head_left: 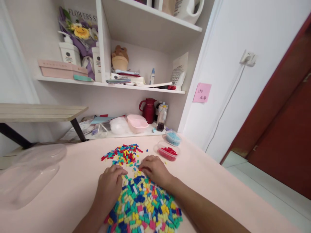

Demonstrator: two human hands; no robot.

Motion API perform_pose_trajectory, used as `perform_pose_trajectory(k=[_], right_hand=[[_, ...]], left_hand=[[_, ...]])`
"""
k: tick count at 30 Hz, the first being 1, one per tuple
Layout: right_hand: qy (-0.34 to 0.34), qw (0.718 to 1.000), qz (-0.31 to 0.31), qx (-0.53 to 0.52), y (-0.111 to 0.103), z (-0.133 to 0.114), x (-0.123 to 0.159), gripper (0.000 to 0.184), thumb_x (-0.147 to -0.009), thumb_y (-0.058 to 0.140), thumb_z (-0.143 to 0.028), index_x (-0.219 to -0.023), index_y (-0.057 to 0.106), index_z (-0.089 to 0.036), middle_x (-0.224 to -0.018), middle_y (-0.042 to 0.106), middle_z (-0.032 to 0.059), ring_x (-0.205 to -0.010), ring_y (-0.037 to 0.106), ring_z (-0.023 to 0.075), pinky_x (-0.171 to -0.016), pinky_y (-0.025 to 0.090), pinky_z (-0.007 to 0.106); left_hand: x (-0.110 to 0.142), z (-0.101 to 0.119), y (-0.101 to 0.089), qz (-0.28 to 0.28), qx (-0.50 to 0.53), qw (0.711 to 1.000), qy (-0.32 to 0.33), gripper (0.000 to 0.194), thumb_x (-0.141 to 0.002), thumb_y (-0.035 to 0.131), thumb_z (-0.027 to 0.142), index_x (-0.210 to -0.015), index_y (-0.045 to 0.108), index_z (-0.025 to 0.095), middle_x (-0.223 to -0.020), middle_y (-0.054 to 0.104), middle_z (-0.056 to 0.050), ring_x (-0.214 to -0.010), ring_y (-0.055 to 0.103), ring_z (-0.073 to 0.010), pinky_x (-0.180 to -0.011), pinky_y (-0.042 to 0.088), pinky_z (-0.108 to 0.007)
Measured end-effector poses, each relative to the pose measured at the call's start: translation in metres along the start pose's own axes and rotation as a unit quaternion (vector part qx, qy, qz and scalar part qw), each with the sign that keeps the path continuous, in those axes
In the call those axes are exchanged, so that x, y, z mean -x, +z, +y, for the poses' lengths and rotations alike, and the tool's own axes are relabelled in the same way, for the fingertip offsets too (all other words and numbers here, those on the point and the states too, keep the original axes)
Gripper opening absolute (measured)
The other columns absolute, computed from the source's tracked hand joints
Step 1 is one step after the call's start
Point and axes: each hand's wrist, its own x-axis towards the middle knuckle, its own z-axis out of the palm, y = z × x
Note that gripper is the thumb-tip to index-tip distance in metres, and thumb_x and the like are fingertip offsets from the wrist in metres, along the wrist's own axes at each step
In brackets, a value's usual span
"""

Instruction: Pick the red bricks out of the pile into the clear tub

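The grip of the right hand (155,169) reaches with bent fingers to loose pieces between two piles; whether it pinches one I cannot tell; the left hand (110,182) lies loosely curled at the near pile's upper left edge, its grip likewise too small to read; the near pile of small coloured bricks (145,204) spreads between the forearms, and the far pile (126,154) lies just beyond the fingers; with only a thin scatter between, a sideways sweep of either hand could run the two together; the right forearm lies along the near pile's edge, so dragging it could push bricks outward; beyond the right hand, a clear tub of red pieces (170,158) stands near enough for a careless knuckle to tip it; a tub of blue pieces (176,143) sits just behind, and could be jolted too; a stray yellow brick (166,162) on the worktop (211,184) might be overlooked.
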Motion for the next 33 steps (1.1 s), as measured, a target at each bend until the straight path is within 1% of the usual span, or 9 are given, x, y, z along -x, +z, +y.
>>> perform_pose_trajectory(k=[6,11,14,17,19,21,27,30,33], right_hand=[[0.017,1.000,-0.004,-0.025,-0.001,0.000,-0.003,0.012,-0.082,0.066,-0.014,-0.085,0.071,-0.024,-0.095,0.071,0.0014,-0.095,0.061,0.0196,-0.088,0.040,0.034],[0.015,1.000,-0.003,-0.027,-0.001,-0.001,-0.001,0.014,-0.084,0.062,-0.014,-0.086,0.070,-0.024,-0.095,0.071,0.0019,-0.095,0.061,0.0199,-0.088,0.040,0.035],[0.008,0.999,0.001,-0.037,-0.001,-0.002,0.000,0.015,-0.083,0.061,-0.013,-0.086,0.070,-0.024,-0.094,0.071,0.0019,-0.095,0.062,0.0209,-0.088,0.040,0.036],[-0.007,0.999,0.013,-0.052,-0.004,-0.001,0.000,0.016,-0.084,0.059,-0.014,-0.085,0.071,-0.024,-0.092,0.072,0.0024,-0.093,0.062,0.0214,-0.088,0.042,0.037],[-0.011,0.998,0.037,-0.053,-0.011,0.002,0.000,0.018,-0.085,0.056,-0.015,-0.085,0.071,-0.024,-0.091,0.072,0.0031,-0.091,0.062,0.0216,-0.088,0.043,0.038],[-0.001,0.996,0.082,-0.033,-0.021,0.009,-0.001,0.020,-0.087,0.053,-0.018,-0.087,0.071,-0.024,-0.092,0.072,0.0043,-0.091,0.062,0.0232,-0.088,0.043,0.040],[0.080,0.966,0.244,0.037,-0.058,0.041,0.004,0.021,-0.089,0.050,-0.031,-0.088,0.070,-0.024,-0.097,0.071,0.0066,-0.096,0.060,0.0275,-0.089,0.043,0.044],[0.116,0.950,0.284,0.064,-0.066,0.053,0.007,0.021,-0.087,0.050,-0.032,-0.087,0.069,-0.024,-0.096,0.070,0.0070,-0.095,0.060,0.0275,-0.088,0.043,0.044],[0.143,0.939,0.300,0.084,-0.066,0.057,0.008,0.023,-0.085,0.051,-0.030,-0.099,0.068,-0.024,-0.104,0.067,0.0079,-0.097,0.061,0.0273,-0.088,0.044,0.045]], left_hand=[[0.000,0.000,-0.001,0.009,0.031,0.999,0.001,0.039,-0.082,0.037,0.015,-0.084,0.075,0.026,-0.101,0.072,-0.002,-0.098,0.063,-0.0219,-0.090,0.047,-0.040],[-0.001,0.003,-0.004,0.028,0.140,0.990,-0.024,0.035,-0.079,0.038,0.019,-0.077,0.072,0.024,-0.091,0.073,-0.003,-0.090,0.066,-0.0197,-0.084,0.050,-0.034],[0.002,0.007,-0.007,0.074,0.199,0.976,-0.051,0.031,-0.077,0.039,0.021,-0.076,0.070,0.023,-0.082,0.072,-0.002,-0.078,0.067,-0.0183,-0.074,0.052,-0.031],[0.004,0.010,-0.010,0.140,0.245,0.955,-0.092,0.028,-0.074,0.041,0.022,-0.073,0.069,0.022,-0.077,0.071,-0.002,-0.070,0.066,-0.0175,-0.068,0.051,-0.030],[0.004,0.009,-0.013,0.175,0.274,0.936,-0.132,0.027,-0.073,0.041,0.024,-0.072,0.068,0.022,-0.074,0.071,-0.002,-0.067,0.066,-0.0176,-0.067,0.051,-0.030],[0.004,0.007,-0.017,0.200,0.297,0.918,-0.171,0.025,-0.071,0.042,0.024,-0.070,0.067,0.021,-0.071,0.071,-0.002,-0.066,0.066,-0.0181,-0.069,0.051,-0.030],[0.002,-0.006,-0.023,0.255,0.323,0.873,-0.263,0.024,-0.067,0.044,0.025,-0.071,0.067,0.020,-0.069,0.071,-0.003,-0.070,0.068,-0.0206,-0.071,0.051,-0.031],[0.002,-0.009,-0.023,0.255,0.321,0.871,-0.270,0.024,-0.068,0.044,0.025,-0.072,0.067,0.020,-0.069,0.071,-0.003,-0.071,0.069,-0.0209,-0.073,0.050,-0.032],[0.001,-0.009,-0.023,0.235,0.315,0.882,-0.261,0.024,-0.068,0.044,0.024,-0.072,0.068,0.021,-0.068,0.071,-0.002,-0.071,0.068,-0.0214,-0.073,0.050,-0.033]])
